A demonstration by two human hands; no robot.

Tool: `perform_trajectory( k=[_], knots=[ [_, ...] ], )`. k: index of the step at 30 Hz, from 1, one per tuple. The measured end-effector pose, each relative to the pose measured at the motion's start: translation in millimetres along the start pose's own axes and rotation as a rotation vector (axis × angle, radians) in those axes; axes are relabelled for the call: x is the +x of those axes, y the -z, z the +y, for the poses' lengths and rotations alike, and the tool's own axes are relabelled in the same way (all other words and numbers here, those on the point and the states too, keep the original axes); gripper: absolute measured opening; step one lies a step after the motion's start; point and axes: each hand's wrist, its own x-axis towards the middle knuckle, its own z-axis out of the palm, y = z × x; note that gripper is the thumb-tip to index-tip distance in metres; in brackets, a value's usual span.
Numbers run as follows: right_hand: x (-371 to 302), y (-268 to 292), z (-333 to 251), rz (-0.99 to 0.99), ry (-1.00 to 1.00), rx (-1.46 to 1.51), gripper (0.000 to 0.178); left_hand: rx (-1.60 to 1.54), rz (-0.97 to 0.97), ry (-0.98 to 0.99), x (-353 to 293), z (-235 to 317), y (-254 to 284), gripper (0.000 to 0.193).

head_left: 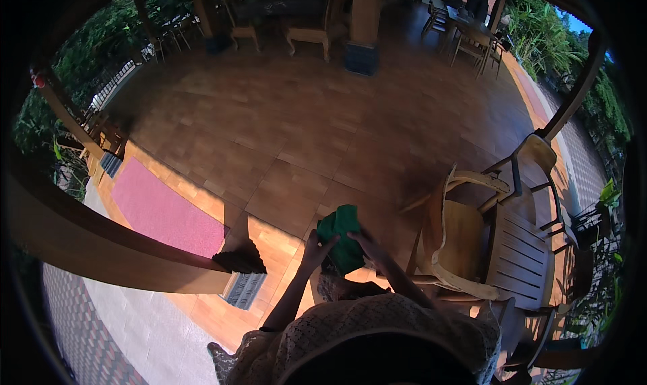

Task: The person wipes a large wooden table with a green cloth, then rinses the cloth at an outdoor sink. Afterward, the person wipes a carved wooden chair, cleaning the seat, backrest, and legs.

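A folded green cloth (345,240) is held up in front of my body, over the tiled floor. My left hand (317,250) grips its left edge, with the thumb lying on the near face. At the cloth's right edge my right hand (368,246) is closed on it, its fingers partly hidden behind the fabric. Both forearms reach up from the lower edge of the head view. Lace-patterned clothing (377,324) covers my lap and body below the cloth.
Wooden chairs (465,237) and a slatted seat (519,257) stand close on my right. A wooden post (135,257) on a grey base rises at left, beside a pink mat (165,206). A dining table (472,24) with chairs is far right; carved furniture (306,31) stands far ahead.
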Motion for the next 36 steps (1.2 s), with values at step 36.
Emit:
perform_trajectory(
  k=[36],
  knots=[
    [895.0, -138.3, -327.1, -0.216, 0.145, 0.260, 0.053, -0.555, -0.065, 0.057, 842.3, 46.1, 433.2, 0.029]
  ],
)
